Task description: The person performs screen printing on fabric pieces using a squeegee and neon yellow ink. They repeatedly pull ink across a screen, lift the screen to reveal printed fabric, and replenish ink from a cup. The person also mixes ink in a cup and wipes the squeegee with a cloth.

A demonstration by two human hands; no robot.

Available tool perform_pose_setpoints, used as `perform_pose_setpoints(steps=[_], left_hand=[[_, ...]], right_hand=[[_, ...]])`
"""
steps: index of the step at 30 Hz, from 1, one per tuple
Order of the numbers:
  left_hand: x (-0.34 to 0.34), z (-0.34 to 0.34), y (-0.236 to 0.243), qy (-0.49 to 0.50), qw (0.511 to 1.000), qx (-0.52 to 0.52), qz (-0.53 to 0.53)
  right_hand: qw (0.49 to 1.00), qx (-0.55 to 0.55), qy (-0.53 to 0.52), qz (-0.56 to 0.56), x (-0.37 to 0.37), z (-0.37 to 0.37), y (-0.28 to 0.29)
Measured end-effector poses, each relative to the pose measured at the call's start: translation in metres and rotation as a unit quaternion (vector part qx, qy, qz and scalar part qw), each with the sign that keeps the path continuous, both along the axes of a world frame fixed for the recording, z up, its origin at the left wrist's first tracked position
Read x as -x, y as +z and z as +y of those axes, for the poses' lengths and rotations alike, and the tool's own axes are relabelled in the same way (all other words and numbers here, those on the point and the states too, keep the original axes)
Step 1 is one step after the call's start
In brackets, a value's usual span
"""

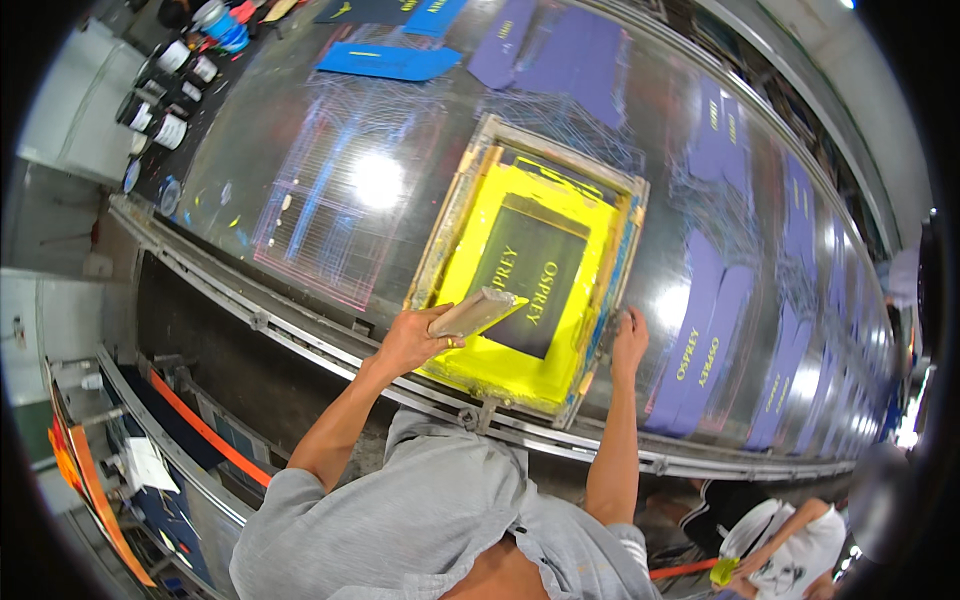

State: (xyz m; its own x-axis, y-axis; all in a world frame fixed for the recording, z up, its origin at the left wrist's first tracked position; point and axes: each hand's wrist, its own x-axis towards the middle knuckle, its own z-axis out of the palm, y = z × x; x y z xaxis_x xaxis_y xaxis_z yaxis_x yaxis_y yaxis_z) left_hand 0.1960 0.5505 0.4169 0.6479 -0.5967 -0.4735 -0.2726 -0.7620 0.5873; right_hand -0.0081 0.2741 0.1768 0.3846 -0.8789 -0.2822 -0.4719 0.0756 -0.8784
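Observation:
A wooden-framed printing screen [632, 225] lies on the dark table in front of me. Bright yellow ink [470, 240] surrounds its dark mesh window, where yellow lettering shows. My left hand [415, 337] grips a squeegee [478, 312] with a pale handle, held tilted above the screen's lower left part; its blade edge is yellow with ink. Beside the screen's right rail is my right hand [628, 338], fingers curled and closed. Whether it touches the rail or pinches something small, I cannot make out.
Purple fabric pieces [697, 330] with yellow print lie in rows to the right. Blue pieces [390, 62] lie at the far left. Ink jars [165, 125] stand past the table's left end. A metal rail [300, 345] edges the near side. Another person [800, 545] is at lower right.

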Motion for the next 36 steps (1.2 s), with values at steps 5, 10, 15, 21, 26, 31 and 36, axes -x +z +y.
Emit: perform_pose_setpoints(steps=[5,10,15,21,26,31,36], left_hand=[[-0.013,0.030,-0.062,0.122,0.973,0.189,-0.046],[-0.029,0.025,-0.062,0.257,0.916,0.300,0.067],[-0.037,0.062,-0.077,0.391,0.870,0.225,0.199],[-0.052,0.045,-0.017,0.291,0.778,0.440,0.341],[-0.072,0.157,0.084,0.378,0.780,0.448,0.218],[-0.109,0.338,0.193,0.372,0.756,0.521,0.137],[-0.143,0.485,0.259,0.432,0.659,0.616,0.003]], right_hand=[[0.966,-0.211,-0.052,-0.140,-0.013,-0.005,0.022],[0.992,-0.026,-0.067,-0.102,-0.019,-0.026,0.008],[0.988,0.020,-0.090,-0.122,0.005,0.000,0.096],[0.971,0.106,-0.118,-0.179,0.007,-0.061,0.175],[0.956,0.040,-0.047,-0.287,-0.064,0.023,0.284],[0.947,-0.024,0.052,-0.317,-0.229,0.194,0.376],[0.889,-0.090,0.243,-0.378,-0.422,0.340,0.432]])
